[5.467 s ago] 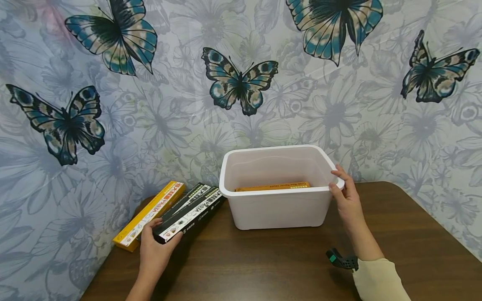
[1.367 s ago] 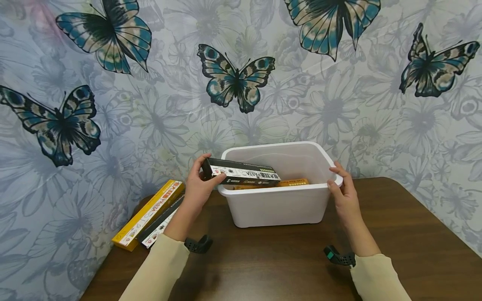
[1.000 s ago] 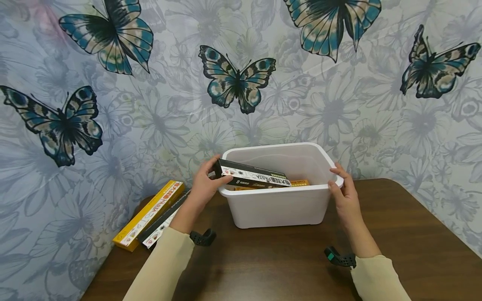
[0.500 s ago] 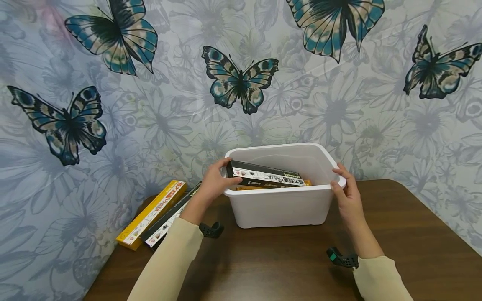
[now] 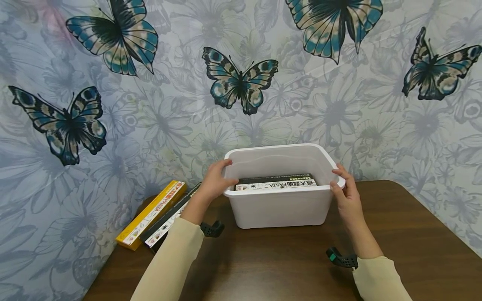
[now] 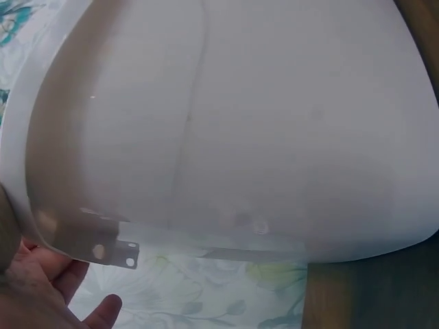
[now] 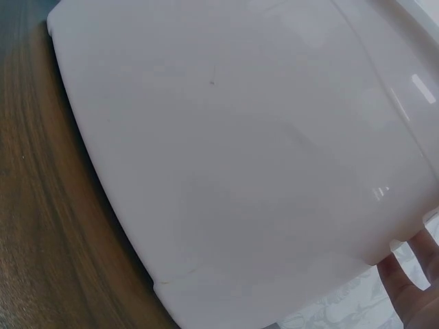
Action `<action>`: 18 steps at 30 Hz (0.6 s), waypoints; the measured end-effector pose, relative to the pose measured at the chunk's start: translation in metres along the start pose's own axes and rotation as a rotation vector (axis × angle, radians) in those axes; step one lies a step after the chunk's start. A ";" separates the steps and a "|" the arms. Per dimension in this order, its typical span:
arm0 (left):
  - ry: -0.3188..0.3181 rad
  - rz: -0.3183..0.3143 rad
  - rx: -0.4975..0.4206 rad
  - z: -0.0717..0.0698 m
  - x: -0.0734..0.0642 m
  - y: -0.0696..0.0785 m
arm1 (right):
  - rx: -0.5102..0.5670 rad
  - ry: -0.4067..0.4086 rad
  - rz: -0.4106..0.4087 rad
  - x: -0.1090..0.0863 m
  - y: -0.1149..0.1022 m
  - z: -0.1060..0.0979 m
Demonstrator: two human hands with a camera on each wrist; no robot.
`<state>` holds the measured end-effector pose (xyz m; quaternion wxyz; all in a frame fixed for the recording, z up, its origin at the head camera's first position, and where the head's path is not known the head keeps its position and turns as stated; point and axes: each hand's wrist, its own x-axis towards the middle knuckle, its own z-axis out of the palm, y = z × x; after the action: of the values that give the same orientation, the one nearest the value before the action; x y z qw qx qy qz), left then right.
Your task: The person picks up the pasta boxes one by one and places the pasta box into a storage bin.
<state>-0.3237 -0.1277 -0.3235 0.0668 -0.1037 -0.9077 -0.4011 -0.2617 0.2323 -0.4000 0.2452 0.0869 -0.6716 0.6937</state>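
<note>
A white plastic tub (image 5: 278,209) stands upright on the table. Inside it lies a black pasta box (image 5: 276,183) with a white label strip, its lower part hidden by the front wall. My left hand (image 5: 215,182) is at the tub's left rim, thumb and fingers spread apart with no box between them; in the left wrist view its fingers (image 6: 65,277) are right at the rim. My right hand (image 5: 348,194) grips the right rim at the corner, thumb in front and fingers behind.
To the left, a yellow pasta box (image 5: 151,215) and another black pasta box (image 5: 169,219) lie side by side on the brown wooden table (image 5: 278,267). My left forearm partly covers the black one. A butterfly-patterned cloth (image 5: 241,133) hangs directly behind the tub.
The left hand carried a black pasta box from the left pile into the tub and let it go. It dropped flat, hiding the yellow box seen inside earlier. The right hand stayed on the rim.
</note>
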 end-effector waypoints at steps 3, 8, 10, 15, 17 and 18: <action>0.028 0.011 -0.050 0.002 -0.001 -0.002 | -0.006 0.000 -0.001 0.000 0.000 0.000; 0.046 0.033 -0.153 0.005 -0.004 -0.008 | -0.009 0.000 0.004 0.000 0.000 0.000; 0.044 0.021 -0.200 0.007 -0.005 -0.010 | -0.012 0.000 0.003 0.000 0.000 0.001; 0.044 0.003 -0.292 0.010 -0.008 -0.015 | -0.008 -0.016 -0.010 0.000 0.000 -0.001; 0.045 0.007 -0.300 0.011 -0.010 -0.016 | 0.002 -0.022 -0.013 0.000 0.000 -0.002; 0.047 0.009 -0.305 0.011 -0.011 -0.017 | 0.009 -0.025 -0.013 0.001 0.000 -0.002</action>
<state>-0.3178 -0.1316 -0.3453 0.0732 -0.1074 -0.8340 -0.5362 -0.2621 0.2343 -0.4001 0.2411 0.1010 -0.6710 0.6938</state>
